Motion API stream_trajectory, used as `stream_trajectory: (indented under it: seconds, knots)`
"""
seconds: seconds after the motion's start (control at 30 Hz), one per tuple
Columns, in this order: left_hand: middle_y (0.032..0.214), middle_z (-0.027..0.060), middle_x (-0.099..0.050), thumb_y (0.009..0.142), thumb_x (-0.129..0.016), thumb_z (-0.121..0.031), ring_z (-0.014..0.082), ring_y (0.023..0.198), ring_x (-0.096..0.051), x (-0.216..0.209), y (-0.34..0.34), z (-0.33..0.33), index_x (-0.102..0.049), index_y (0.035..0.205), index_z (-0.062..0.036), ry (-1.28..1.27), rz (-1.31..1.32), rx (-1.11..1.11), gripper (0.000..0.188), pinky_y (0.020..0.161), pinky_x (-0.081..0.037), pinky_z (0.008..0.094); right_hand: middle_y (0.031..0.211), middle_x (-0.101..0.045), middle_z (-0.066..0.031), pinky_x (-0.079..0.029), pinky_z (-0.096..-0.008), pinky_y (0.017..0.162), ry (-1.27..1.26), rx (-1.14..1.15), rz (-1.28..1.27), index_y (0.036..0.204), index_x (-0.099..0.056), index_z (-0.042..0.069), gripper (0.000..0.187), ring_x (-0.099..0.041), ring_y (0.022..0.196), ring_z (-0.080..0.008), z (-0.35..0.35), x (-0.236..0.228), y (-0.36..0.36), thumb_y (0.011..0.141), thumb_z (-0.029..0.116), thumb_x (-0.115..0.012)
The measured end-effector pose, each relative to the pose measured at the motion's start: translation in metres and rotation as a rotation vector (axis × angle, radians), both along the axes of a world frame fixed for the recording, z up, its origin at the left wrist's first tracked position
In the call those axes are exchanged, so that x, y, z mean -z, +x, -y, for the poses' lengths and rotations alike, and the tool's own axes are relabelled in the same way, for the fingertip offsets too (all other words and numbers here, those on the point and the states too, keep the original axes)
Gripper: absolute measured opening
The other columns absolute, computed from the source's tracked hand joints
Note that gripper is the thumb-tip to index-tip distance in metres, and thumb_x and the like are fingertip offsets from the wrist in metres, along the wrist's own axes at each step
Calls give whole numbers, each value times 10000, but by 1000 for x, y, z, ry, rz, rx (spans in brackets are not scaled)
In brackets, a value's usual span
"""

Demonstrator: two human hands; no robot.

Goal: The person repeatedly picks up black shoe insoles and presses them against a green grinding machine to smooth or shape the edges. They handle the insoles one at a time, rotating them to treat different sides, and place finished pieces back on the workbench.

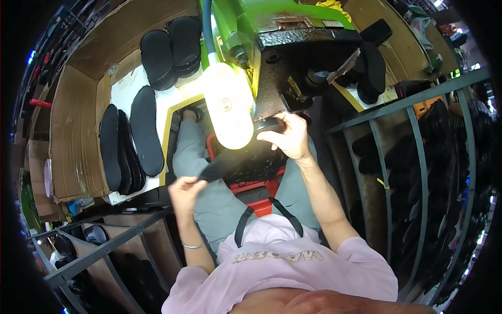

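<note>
Left hand (185,192): pinching black piece (213,169); right hand (289,137): at machine (298,55), grip uncertain. Advisable: piece steady, fingertips clear.

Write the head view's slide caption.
By a lit lamp, the left hand holds a black piece; the right hand is at a green-and-black machine, black shoe insoles at left.

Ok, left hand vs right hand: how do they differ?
The left hand sits lower in view; the right hand is higher, by the machine. The left pinches a black piece at its end; the right grips a dark edge. The left has a wrist bracelet; the right shows none. Both are ungloved.
</note>
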State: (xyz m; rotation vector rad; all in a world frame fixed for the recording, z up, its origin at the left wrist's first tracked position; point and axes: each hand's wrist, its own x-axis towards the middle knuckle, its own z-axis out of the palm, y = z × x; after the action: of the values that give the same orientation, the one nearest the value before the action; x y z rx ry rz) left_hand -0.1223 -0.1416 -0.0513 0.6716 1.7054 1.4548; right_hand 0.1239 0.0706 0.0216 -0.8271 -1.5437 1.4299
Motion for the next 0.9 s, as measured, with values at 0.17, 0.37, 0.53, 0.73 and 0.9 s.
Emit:
stream_trajectory:
  seconds: [0.17, 0.37, 0.53, 0.73, 0.9]
  knots:
    - [797, 75, -706, 718, -813, -67, 171, 696, -655, 37, 86, -24, -710, 861, -10, -111, -332, 201, 184, 676, -530, 294, 797, -663, -69, -470, -199, 532, 298, 53, 194, 878, -637, -45, 297, -595, 613, -71, -7, -5, 19, 672, -2, -846]
    - [1448, 199, -369, 631, -838, -145, 405, 1315, -342, -42, -7, -43, -395, 1433, -101, -112, -1405, -41, 918, 1099, -268, 519, 826, -672, -107, -520, -314, 698, 934, 418, 147, 869, -639, 19, 295, -650, 753, -215, -5, -111, 150, 645, 2, -831]
    - [1418, 140, -450, 702, -797, -151, 326, 1262, -427, -9, -59, -35, -446, 1403, -118, -581, -1569, -203, 785, 1046, -306, 488, 958, -673, -114, -507, -308, 790, 1106, 802, 339, 913, -623, -1, 317, -648, 904, -235, -105, -86, 239, 646, -56, -785]
    - [1147, 81, -654, 734, -729, -58, 290, 1064, -564, -7, -67, -31, -658, 1112, -42, -196, -1517, -267, 385, 1000, -351, 455, 1131, -661, -104, -449, -371, 956, 815, 669, 579, 959, -653, 33, 309, -588, 1140, -267, -180, -1, 277, 689, 80, -797]
    - [921, 128, -697, 676, -809, 29, 323, 873, -649, -115, 16, -10, -612, 920, 2, 384, -1153, -58, 315, 824, -520, 413, 1311, -573, -114, -399, -407, 1028, 620, 360, 402, 1247, -574, 44, 680, -506, 1256, -294, -72, 1, 189, 653, 205, -865]
